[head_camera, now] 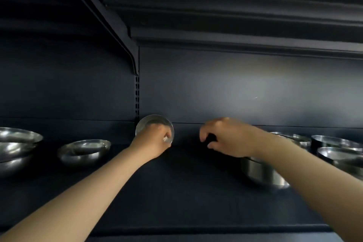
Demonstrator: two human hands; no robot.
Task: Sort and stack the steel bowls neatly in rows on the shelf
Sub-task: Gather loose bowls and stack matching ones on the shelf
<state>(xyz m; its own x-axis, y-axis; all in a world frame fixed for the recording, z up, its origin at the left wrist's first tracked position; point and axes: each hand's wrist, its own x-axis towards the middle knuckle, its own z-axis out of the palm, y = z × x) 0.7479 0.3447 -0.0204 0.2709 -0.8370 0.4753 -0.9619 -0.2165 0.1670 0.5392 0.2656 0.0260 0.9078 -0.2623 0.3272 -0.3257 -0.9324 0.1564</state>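
My left hand (155, 139) grips a small steel bowl (151, 122), tilted so its inside faces me, at the back of the dark shelf (176, 192) near the upright post. My right hand (225, 135) hovers to the right of it, fingers curled downward and apart, holding nothing. Under my right forearm sits a deeper steel bowl (261, 173). On the left stand a medium bowl (84, 151) and a stack of large bowls (15, 147). On the right are several more steel bowls (337, 149), some nested.
A dark back panel (235, 88) rises behind the shelf, and an upper shelf (235, 31) overhangs it. A slotted upright post (137, 94) with a bracket divides the left bay from the right one. The shelf's front edge runs along the bottom.
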